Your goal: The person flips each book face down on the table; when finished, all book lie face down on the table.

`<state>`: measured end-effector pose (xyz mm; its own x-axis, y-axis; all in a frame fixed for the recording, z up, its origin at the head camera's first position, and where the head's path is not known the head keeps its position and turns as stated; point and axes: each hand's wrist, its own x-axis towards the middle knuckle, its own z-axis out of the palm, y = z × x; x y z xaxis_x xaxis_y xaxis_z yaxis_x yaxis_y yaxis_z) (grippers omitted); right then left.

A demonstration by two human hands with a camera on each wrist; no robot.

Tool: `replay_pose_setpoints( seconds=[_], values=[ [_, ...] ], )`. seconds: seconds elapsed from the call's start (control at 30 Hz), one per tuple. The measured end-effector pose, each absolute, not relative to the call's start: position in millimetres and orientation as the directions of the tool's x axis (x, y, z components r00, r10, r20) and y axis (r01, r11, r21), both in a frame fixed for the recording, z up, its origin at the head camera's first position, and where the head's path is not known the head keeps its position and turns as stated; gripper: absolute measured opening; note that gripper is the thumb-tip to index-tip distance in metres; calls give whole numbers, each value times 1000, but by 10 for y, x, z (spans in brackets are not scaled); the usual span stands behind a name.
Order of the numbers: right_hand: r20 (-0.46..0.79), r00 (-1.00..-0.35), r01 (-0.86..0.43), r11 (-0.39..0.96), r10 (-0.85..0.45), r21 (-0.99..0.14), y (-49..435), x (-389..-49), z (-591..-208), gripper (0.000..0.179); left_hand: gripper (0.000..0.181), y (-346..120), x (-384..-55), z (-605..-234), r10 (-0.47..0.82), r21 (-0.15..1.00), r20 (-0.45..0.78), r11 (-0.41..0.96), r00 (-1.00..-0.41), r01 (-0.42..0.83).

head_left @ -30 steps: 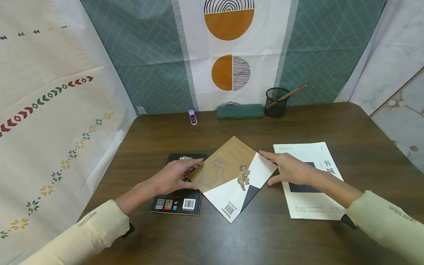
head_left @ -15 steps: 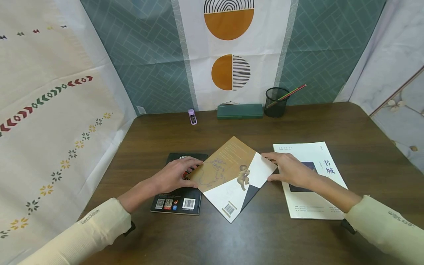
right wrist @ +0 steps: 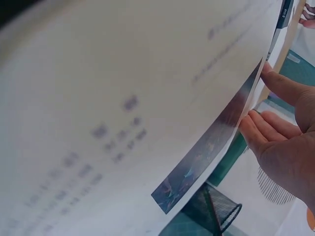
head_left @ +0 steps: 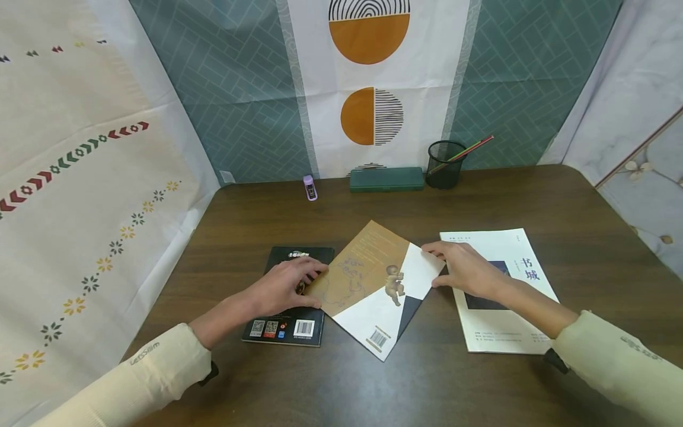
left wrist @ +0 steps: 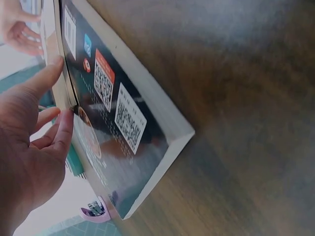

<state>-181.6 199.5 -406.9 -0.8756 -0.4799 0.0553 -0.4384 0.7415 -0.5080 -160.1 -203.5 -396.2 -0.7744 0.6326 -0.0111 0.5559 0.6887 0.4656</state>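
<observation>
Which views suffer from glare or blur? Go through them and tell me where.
Head: tan-and-white rectangular book fairly sharp, pale glare on the near part of the dark brown wooden table; left wrist: soft reflections on the glossy black rectangular book; right wrist: lettering blurred on the white rectangular booklet.

A dark brown wood-grained desk (head_left: 373,391) is carrying a dark green rectangular case (head_left: 386,179) near its far edge. Left of the case, a small purple object with a dark label (head_left: 310,188) is resting; just right, a round black mesh cup (head_left: 444,177) is standing. Nearer than the case, a glossy black rectangular book (head_left: 290,317) is lying leftward, a white paper-covered book (head_left: 496,326) rightward.
</observation>
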Motion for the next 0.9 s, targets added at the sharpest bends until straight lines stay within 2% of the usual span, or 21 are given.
replay_pose_setpoints(
  seconds=[0.57, 0.9],
  values=[
    [8, -882, -402, 743, -472, -535, 2003, -2049, -4022, 63, 68, -1991, -1336, -3996, 646, 436, -6, 689, -763, 579],
    [-17, -877, -389, 730, -479, -562, 2032, -2163, -3991, 56, 66, -1888, -1171, -4040, 666, 380, 29, 683, -746, 624]
  ],
)
